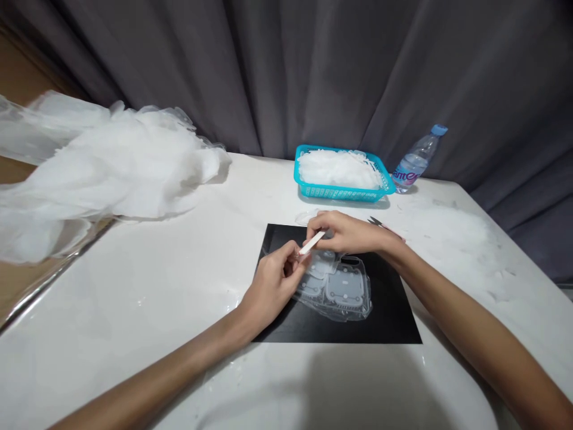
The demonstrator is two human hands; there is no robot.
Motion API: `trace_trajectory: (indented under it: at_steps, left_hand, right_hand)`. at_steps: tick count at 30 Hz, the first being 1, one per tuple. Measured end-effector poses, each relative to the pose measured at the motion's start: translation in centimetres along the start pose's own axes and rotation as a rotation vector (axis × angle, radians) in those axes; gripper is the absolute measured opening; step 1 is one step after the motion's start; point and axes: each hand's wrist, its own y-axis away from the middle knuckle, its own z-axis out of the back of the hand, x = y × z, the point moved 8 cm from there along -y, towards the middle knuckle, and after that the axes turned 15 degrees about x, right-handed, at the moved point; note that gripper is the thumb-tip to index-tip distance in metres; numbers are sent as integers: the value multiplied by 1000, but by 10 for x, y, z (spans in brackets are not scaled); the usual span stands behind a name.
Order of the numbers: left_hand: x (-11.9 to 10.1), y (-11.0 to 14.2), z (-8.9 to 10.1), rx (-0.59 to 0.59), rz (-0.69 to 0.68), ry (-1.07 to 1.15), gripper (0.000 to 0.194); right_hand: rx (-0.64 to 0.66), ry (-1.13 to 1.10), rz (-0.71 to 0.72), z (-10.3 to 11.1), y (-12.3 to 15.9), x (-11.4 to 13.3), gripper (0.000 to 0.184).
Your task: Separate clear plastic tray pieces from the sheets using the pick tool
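Note:
A small flat white strip is held over the black mat. My right hand is closed around its upper end. The fingers of my left hand are pinched together at its lower end, and a bit of clear plastic seems to be there too. Below both hands, a clear plastic package with grey rounded-rectangle panels lies on the mat. Part of the package is covered by my left fingers.
A blue basket of white fluffy material stands at the back, beside a water bottle. Scissors lie behind my right forearm. A big heap of white sheets sits at left. White fluff covers the table's right side.

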Motion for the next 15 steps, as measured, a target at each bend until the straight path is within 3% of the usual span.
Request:
trace_trajectory:
  at_steps: [4,8,11,15]
  left_hand:
    - [-18,5,-11,31,-173,-295,20]
    - [-34,15,-26,19,-306,-634,20]
    - [-26,13,-18,25,-172,-494,19]
    - [-2,3,-3,71,70,-151,13]
  right_hand:
    - [-85,27,-88,2,-2,-12,10]
    - [-297,191,-221,3,-3,-27,11]
    - [-383,175,-203,3,-5,-32,16]
    - [-359,-2,-15,7,-6,-28,25]
